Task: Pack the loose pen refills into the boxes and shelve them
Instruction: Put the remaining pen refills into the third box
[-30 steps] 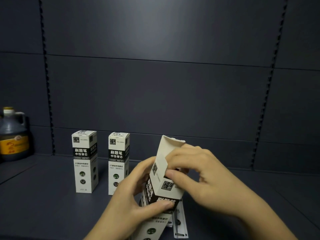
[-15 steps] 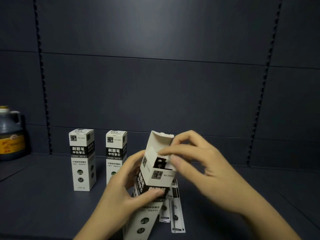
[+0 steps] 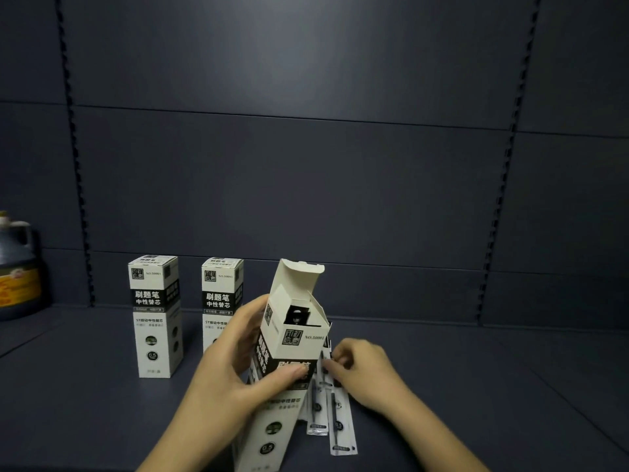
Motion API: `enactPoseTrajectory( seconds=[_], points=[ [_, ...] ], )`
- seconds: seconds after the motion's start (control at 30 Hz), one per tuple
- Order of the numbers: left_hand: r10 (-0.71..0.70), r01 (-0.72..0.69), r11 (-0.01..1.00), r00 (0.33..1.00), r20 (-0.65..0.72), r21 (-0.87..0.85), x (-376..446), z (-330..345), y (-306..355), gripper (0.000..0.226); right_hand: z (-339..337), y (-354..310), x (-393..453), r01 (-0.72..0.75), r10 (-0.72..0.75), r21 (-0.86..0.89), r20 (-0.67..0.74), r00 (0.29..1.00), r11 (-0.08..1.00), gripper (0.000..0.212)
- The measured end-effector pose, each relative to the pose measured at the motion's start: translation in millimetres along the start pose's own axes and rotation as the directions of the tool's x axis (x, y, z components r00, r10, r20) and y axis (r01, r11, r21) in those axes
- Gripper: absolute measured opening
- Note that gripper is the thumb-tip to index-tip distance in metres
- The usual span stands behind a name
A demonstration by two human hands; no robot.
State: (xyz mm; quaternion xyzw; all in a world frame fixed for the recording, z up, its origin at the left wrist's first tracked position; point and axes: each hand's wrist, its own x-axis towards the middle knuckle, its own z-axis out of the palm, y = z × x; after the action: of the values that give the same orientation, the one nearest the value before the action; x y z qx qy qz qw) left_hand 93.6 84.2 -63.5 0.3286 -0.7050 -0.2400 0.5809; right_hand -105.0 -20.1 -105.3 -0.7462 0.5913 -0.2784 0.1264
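Dark shelf, big and bare to the right; two closed refill boxes stand upright at far left-centre, side by side but apart, likely packed and shelved already. A soy-sauce-type jug sits at far left edge. Open refill box is near centre, tilted with its mouth up and away, top flap raised, dark refill ends visible inside. Left hand wraps it at mid-height, thumb on the front panel, fingers curled around the left side. Thin cardboard, light, dents easily, so grip the mid-body edges, not the flaps. Right hand is low just right of the box, fingers curled in a pinch on the top of the loose pen refills, which lie in clear sleeves on the shelf right beside the box base. Refills look light, slim, slightly flexible, sleeves slick; best pinched near one end and slid in lengthwise. Count of refills unclear, at least two.
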Motion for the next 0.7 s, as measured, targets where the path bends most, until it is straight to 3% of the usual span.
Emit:
enactPoseTrajectory(
  seconds=[0.2, 0.5, 0.6, 0.7],
  points=[
    [-0.025, 0.025, 1.000, 1.000, 0.012, -0.012, 0, -2, 1, 0.067, 21, 4, 21, -0.098, 0.097, -0.032, -0.014, 0.995, 0.995, 0.036],
    [-0.026, 0.026, 1.000, 1.000, 0.000, -0.010, 1, -1, -6, 0.067, 15, 15, 20, -0.237, 0.245, 0.117, -0.058, 0.968, 0.964, 0.023],
    [-0.029, 0.029, 1.000, 1.000, 0.010, 0.000, 1, -2, -7, 0.066, 13, 19, 19, -0.238, 0.253, 0.151, -0.087, 0.963, 0.959, 0.036],
    [-0.024, 0.024, 1.000, 1.000, 0.016, -0.002, 1, -3, -7, 0.065, 6, 17, 16, -0.176, 0.203, 0.206, -0.122, 0.972, 0.963, 0.027]
  ],
)
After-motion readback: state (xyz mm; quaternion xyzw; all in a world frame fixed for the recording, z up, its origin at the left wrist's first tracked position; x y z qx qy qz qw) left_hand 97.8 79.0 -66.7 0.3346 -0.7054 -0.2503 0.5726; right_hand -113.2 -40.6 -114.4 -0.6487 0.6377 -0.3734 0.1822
